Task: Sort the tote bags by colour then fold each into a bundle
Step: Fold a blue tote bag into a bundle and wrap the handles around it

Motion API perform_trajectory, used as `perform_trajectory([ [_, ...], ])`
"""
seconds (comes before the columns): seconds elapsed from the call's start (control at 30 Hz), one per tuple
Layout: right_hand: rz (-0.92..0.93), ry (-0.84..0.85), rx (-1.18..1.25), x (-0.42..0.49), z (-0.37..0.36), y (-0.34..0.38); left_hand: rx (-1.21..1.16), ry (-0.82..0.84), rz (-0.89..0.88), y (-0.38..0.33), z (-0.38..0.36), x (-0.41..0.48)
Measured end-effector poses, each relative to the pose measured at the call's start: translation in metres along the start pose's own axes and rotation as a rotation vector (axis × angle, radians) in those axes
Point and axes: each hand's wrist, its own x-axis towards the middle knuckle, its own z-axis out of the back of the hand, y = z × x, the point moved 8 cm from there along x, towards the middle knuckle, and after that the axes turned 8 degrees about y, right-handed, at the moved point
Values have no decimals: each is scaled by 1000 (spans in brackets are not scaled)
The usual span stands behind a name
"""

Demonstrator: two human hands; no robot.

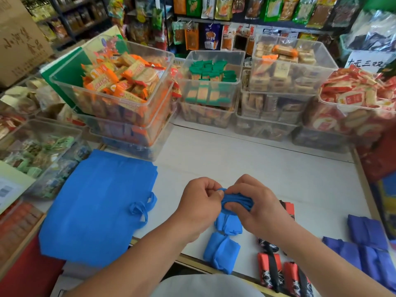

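On the left of the desk (278, 172), one flat blue bag (98, 206) is left to fold; its cloth looks soft. In the middle, a blue bundle (235, 201) is squeezed by the left hand (199, 202) and right hand (259, 209), each grip clamped on it. Nearer, two lumpy blue bundles (221, 251) are done. Rightward, red-and-black bundles (270, 273) and purple bundles (364, 243) are done.

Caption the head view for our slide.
Left hand and right hand grip a blue bundle beside a flat blue tote.

Curled left grip (200, 199) and right grip (254, 203), nearly touching, knuckles up
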Motion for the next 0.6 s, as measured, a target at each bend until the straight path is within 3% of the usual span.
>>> perform_trajectory([
  [0.2, -46, -38, -9, -2, -12, -2, 567, -12, -142, -23, -14, -9],
  [0.27, -50, -49, -16, -1, -14, -1, 631, -18, -159, -26, -14, -10],
  [0.47, -53, -80, -2, 3, -10, 1, 377, -98, -177, -19, -3, -7],
  [0.6, -197, -51, 131, -1, -4, -6, 212, -116, -181, -13, 3, -6],
])
